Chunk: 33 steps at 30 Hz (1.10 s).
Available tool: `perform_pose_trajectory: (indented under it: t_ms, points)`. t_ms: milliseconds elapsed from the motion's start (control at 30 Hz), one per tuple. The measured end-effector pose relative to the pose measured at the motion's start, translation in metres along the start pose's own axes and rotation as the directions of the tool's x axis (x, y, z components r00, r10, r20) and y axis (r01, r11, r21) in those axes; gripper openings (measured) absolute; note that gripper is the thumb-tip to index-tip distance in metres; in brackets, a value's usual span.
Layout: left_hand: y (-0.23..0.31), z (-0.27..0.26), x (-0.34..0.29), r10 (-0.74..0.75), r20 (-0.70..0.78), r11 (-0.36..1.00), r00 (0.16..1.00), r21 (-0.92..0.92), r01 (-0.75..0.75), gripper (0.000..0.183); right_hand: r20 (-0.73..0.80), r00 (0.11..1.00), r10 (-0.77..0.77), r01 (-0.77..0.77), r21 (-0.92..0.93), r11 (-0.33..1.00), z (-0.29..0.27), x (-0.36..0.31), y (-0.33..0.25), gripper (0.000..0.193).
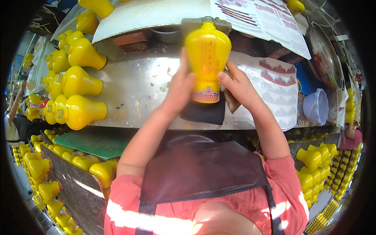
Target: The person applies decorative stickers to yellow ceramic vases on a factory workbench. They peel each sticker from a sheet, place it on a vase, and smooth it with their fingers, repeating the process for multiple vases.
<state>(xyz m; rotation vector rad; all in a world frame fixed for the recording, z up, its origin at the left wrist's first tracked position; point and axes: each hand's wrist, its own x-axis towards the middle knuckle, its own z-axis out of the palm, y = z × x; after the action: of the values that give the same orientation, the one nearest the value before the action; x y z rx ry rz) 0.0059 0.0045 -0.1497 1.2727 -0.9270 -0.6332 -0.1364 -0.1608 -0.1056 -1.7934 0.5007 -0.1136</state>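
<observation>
Bottle (207, 47) near table edge (121, 125), room leftward

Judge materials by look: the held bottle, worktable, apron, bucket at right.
Held bottle: glossy yellow, probably glazed ceramic or coated glass; smooth with bright highlights, but the coating hides the body.
Worktable: likely sheet metal, worn satin; grey with soft reflections.
Apron: dark vinyl or coated fabric; sheen and soft creases.
Bucket: probably plastic; pale, smooth, thin-looking wall.
</observation>
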Motion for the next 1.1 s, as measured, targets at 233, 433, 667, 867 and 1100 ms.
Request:
perform_pose_trajectory:
  t_ms: [233, 433, 667, 867, 1100]
  points:
    - [-0.006, 0.0, -0.003, -0.084, -0.026, 0.996, 0.996, -0.023, 0.084, 0.078, 0.037, 0.999, 0.002, -0.006, 0.108, 0.994, 0.003, 0.001, 0.0, 0.081]
    - [-0.008, 0.001, -0.004, -0.14, -0.081, 0.982, 0.987, -0.14, 0.128, 0.079, 0.113, 0.993, 0.024, -0.04, 0.134, 0.99, -0.008, 0.0, 0.017, 0.083]
    - [-0.01, -0.006, -0.004, -0.196, -0.086, 0.968, 0.977, -0.174, 0.179, 0.075, -0.031, 0.992, 0.123, -0.116, 0.175, 0.978, -0.03, -0.005, 0.002, 0.052]
    - [0.006, -0.014, -0.022, -0.202, 0.165, 0.957, 0.965, 0.243, 0.159, 0.122, -0.306, 0.939, -0.16, 0.243, 0.256, 0.936, -0.003, -0.025, -0.026, 0.024]
    - [0.027, 0.003, -0.015, 0.115, 0.047, 0.858, 0.992, 0.498, -0.123, 0.101, -0.199, 0.503, -0.841, 0.493, -0.734, 0.468, 0.009, -0.013, -0.028, 0.028]
